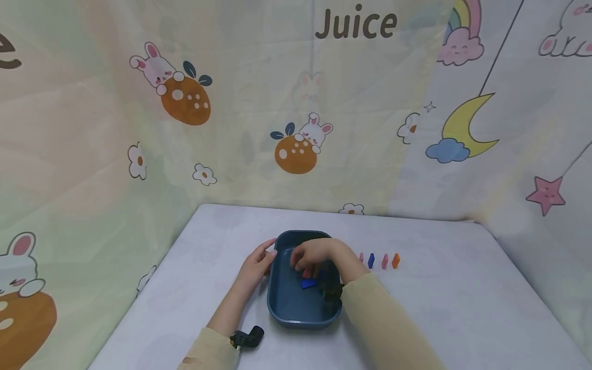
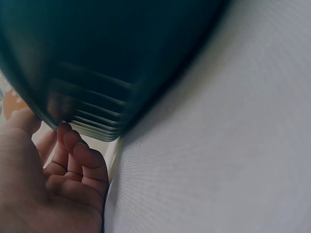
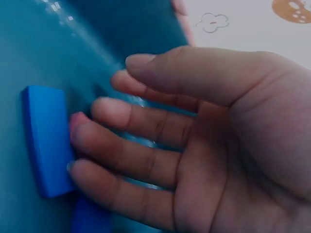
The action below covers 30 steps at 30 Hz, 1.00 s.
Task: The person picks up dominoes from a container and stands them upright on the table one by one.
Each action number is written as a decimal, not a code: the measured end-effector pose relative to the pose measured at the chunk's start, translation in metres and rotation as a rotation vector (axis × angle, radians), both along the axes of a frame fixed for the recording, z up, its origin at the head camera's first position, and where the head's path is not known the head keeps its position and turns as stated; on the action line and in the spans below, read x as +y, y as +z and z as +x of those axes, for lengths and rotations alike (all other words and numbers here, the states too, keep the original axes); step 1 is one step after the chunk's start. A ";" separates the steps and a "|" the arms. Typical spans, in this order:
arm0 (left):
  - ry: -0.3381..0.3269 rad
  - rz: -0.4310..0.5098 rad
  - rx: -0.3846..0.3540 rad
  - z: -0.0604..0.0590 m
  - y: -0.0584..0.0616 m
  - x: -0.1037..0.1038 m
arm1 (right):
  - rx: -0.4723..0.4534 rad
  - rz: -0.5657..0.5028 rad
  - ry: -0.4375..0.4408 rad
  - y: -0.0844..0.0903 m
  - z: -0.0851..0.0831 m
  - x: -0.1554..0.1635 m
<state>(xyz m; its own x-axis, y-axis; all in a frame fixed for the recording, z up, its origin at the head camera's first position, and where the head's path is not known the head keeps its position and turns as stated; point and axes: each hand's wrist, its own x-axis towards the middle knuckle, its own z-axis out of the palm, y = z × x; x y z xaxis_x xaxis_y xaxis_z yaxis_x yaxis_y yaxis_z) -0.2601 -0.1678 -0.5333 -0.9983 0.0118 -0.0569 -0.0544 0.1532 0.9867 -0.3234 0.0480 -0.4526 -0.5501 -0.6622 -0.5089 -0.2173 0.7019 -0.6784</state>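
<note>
A dark blue rectangular tub [image 1: 296, 308] stands on the white table, its long side pointing away from me. At its left rim, my left hand [image 1: 256, 264] grips the edge, with the thumb at the rim and curled fingers against the outer wall in the left wrist view. My right hand [image 1: 314, 254] reaches down inside the tub, fingers loosely bent and the thumb apart from them. Right by its fingertips lie a blue block [image 3: 46, 141] and a pink block [image 3: 77, 121], the pink one partly hidden behind a finger. Another blue block [image 3: 91, 216] shows below them.
Right of the tub, small upright blocks form a row: a pink one partly behind my right forearm, a blue block [image 1: 371, 260], a pink block [image 1: 385, 261] and an orange block [image 1: 396, 260]. A printed cloth [image 1: 240, 154] hangs behind the white table [image 1: 462, 308].
</note>
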 end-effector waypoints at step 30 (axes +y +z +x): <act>0.014 0.000 0.009 0.001 0.002 0.003 | 0.476 0.068 -0.006 -0.025 -0.002 -0.004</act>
